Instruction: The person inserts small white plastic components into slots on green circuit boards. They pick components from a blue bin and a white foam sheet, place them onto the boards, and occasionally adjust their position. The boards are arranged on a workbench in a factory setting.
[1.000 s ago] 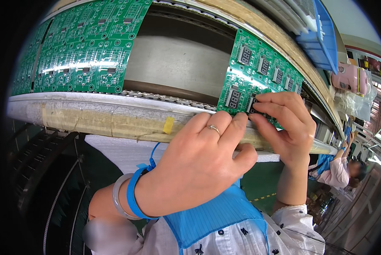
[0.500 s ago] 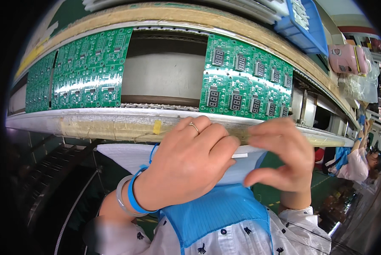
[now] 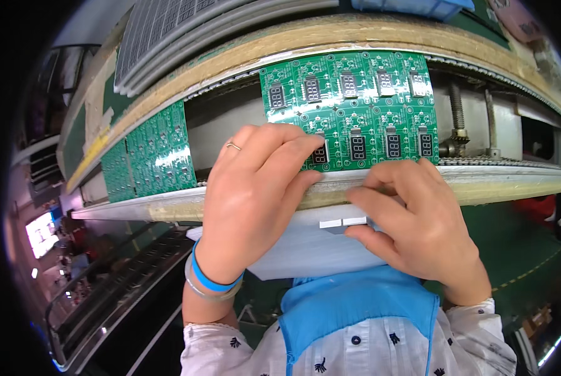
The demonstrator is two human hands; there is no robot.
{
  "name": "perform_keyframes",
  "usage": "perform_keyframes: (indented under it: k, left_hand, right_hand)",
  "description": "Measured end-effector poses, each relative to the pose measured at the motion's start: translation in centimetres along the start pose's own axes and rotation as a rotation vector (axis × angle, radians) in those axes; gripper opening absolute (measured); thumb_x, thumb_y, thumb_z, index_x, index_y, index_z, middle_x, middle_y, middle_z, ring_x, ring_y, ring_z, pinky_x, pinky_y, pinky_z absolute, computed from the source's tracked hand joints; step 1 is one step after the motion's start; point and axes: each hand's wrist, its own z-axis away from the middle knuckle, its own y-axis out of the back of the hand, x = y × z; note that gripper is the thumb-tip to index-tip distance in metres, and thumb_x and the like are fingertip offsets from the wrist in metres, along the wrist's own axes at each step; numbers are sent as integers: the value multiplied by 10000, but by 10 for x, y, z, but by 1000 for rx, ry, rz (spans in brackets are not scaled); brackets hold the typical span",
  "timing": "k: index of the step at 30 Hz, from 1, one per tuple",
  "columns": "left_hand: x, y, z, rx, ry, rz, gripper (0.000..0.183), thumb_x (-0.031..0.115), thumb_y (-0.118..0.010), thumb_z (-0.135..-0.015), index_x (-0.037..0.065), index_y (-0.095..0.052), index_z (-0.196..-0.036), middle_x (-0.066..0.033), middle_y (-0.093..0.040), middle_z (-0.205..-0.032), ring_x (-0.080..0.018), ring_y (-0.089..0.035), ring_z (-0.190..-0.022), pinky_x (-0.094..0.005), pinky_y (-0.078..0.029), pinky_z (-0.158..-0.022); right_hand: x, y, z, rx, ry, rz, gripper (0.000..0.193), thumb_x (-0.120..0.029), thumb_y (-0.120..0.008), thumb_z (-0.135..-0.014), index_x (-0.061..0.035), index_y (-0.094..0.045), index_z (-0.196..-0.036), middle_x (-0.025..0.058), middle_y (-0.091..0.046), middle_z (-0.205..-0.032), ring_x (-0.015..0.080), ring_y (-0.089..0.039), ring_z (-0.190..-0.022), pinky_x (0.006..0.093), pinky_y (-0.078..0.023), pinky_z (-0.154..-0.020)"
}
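My left hand [image 3: 255,178] reaches over the near left corner of a green circuit board panel [image 3: 348,116]. Its thumb and fingertips close around a digit display [image 3: 320,152] there. Two rows of similar black-and-white displays stand on the panel. My right hand [image 3: 418,219] is at the near rail with fingers bent, the thumb apart from the fingers and no held thing visible. Beside its thumb, two small white blocks [image 3: 343,222] lie at the edge of a pale sheet [image 3: 280,254] in front of my body.
Other green panels [image 3: 161,150] sit to the left between the conveyor rails. The near rail [image 3: 155,210] runs across in front of me. Grey stacked trays [image 3: 186,37] and a blue bin [image 3: 412,6] stand beyond the far wooden edge.
The view has shifted. My left hand has moved from over the pale sheet onto the panel's near left display. My right hand stays near the rail, and two white blocks now show.
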Motion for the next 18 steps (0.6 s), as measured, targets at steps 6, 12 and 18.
perform_keyframes:
  k: [6,12,18]
  left_hand:
    - [1,-4,-9,-57,-44,-76,352,-29,-832,-690,12,-728,-1024,-126,-721,-1022,-303,-668,-932,-379,-516,-799]
    - [1,-7,-12,-78,-49,-124,296,-23,-841,-680,15,-741,-955,-117,-739,-1010,-280,-678,-897,-365,-524,-770]
    - [0,-9,-10,-78,-47,-124,274,-28,-843,-678,20,-748,-931,-111,-746,-1021,-252,-678,-868,-340,-526,-735]
  right_hand:
    - [10,-4,6,-43,54,52,397,-266,-854,-673,-79,-656,-963,133,-669,-1157,238,-627,-852,399,-439,-753]
    - [18,-10,10,-25,66,51,385,-281,-850,-669,-77,-635,-915,144,-678,-1178,228,-628,-851,388,-447,-757]
    - [20,-12,9,-36,80,52,371,-291,-845,-662,-76,-623,-868,148,-684,-1169,225,-627,-848,384,-451,-746]
